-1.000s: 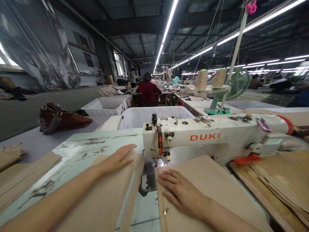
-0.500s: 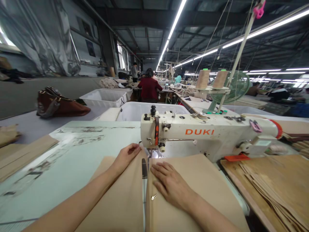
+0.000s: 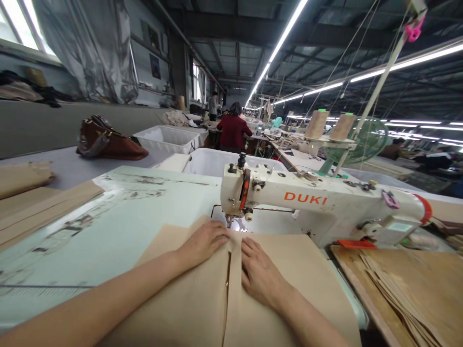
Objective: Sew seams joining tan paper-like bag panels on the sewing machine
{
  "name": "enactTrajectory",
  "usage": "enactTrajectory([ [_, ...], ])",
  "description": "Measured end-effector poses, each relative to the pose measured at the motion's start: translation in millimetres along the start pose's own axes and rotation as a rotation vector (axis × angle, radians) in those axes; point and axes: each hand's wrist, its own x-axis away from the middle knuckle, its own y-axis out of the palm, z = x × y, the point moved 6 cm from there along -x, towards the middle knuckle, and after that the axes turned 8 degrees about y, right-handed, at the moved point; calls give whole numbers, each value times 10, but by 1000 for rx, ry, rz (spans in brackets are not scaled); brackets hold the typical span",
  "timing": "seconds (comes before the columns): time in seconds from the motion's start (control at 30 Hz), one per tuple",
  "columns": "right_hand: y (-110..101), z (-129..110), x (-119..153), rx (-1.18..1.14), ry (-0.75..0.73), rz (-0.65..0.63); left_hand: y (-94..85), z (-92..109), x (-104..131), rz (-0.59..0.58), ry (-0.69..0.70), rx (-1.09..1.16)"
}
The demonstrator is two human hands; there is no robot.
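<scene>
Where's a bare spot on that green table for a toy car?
The green table has a bare, scuffed patch between the tan strips at far left and the fabric under the left hand. It's crowded before the sewing machine, where the right hand rests too, and layered pieces lie on the wooden board.

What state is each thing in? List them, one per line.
Cloth: spread out, narrow gap down the middle
Left hand: on the cloth, fingers together
Right hand: palm down on the cloth
Machine lamp: lit
Thread cones: standing
Ceiling lights: lit
Fan: can't tell if spinning
</scene>
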Motion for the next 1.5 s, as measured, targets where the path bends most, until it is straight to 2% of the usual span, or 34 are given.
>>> enactTrajectory([
  [0.13, -1, 6, -5, 1, 2, 0, -4, 68, 145, -50, 28, -10],
  [0.37, -25, -4, -14, -21, -11, 9, 44, 10, 142, 10, 27, -46],
  [0.57, -32, 4, -13, -60, 11, 10, -12, 295, 164, 26, 88, -24],
  [0.67, -22, 7, -29, -42, 25, -15, -16, 379, 156, 16, 60, 22],
  [0.8, -11, 15, -46, 6, 33, -91, 22, 324, 144, 12, 16, 78],
  [0.9, 17, 49, -68, 12, 20, -129, 80, 271, 172, 5, 55, 24],
  [1.13, 219, 220, -127, 37, -9, -160, 76, 224, 259, 135, 154, -159],
  [1.37, 111, 145, -119, 49, -8, -161, 97, 276, 220, 22, 163, -104],
  [1.5, 56, 90, -124, 41, -7, -155, 81, 267, 235, 87, 156, -118],
])
